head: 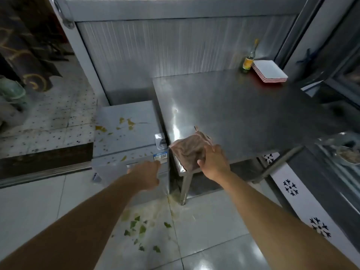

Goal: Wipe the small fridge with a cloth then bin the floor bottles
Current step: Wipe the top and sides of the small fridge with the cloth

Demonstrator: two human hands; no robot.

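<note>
The small grey fridge (124, 133) stands on the floor left of a steel table (243, 110); its top carries yellow-brown stains. A folded brownish cloth (188, 151) lies on the table's near left corner. My right hand (214, 162) grips the cloth's right edge with thumb and fingers. My left hand (148, 177) reaches toward the fridge's front near its blue label, fingers loosely extended, holding nothing. No floor bottles are in view.
Green leaf scraps (140, 230) litter the tiled floor in front of the fridge. A glass bottle (249, 59) and stacked white trays (269, 72) sit at the table's far corner. A glass-door cabinet (331, 133) stands on the right. A raised step lies to the left.
</note>
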